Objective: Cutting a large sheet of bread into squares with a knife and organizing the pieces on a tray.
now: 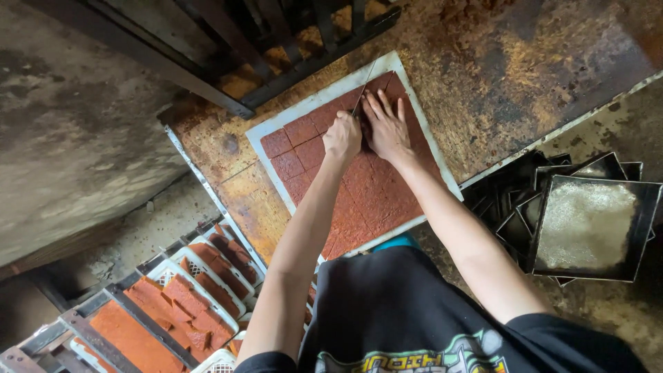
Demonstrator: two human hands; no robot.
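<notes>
A reddish-brown slab, scored into squares, lies on a white board on a rusty, stained table. My left hand is closed around a knife whose thin blade points toward the far edge of the slab. My right hand lies flat beside it, fingers spread, pressing on the slab next to the blade. Both hands are at the far middle of the slab, almost touching.
A stack of black square metal trays sits low at the right. White crates with reddish-orange pieces stand at the lower left. A dark metal rack runs along the table's far side. A grey concrete wall is at the left.
</notes>
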